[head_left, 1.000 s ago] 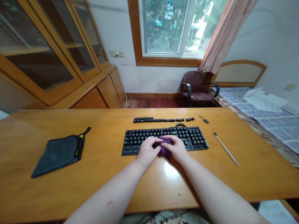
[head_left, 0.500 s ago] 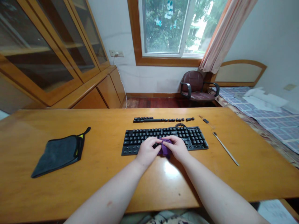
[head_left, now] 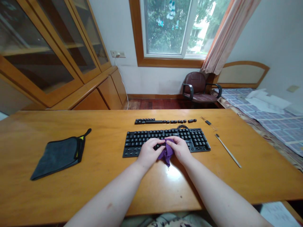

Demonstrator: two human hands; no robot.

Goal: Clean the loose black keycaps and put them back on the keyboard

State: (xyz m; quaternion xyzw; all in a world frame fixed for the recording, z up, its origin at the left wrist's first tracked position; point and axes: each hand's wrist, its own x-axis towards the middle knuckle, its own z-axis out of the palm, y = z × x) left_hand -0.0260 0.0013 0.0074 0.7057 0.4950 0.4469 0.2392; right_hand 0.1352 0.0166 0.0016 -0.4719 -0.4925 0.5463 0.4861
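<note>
A black keyboard (head_left: 135,142) lies on the wooden table, some of its keycaps off along the front row. Over its front middle, my right hand (head_left: 180,150) pinches a crumpled purple cloth (head_left: 168,154), whose loose end hangs past the keyboard's front edge. From the other side my left hand (head_left: 149,152) meets it, thumb and fingers closed at the cloth. Whether something small sits inside the cloth is hidden by my fingers. Behind the keyboard, detached black keycaps (head_left: 153,121) lie in a row.
A folded dark grey cloth (head_left: 56,156) with a black loop lies at the left of the table (head_left: 101,189). On the right are a thin brush-like stick (head_left: 228,151) and a small dark tool with wire loops (head_left: 208,122). A chair (head_left: 196,85) stands beyond the table.
The purple cloth has shifted in my fingers, and more of it now hangs toward me. Both hands stay at nearly the same place over the keyboard.
</note>
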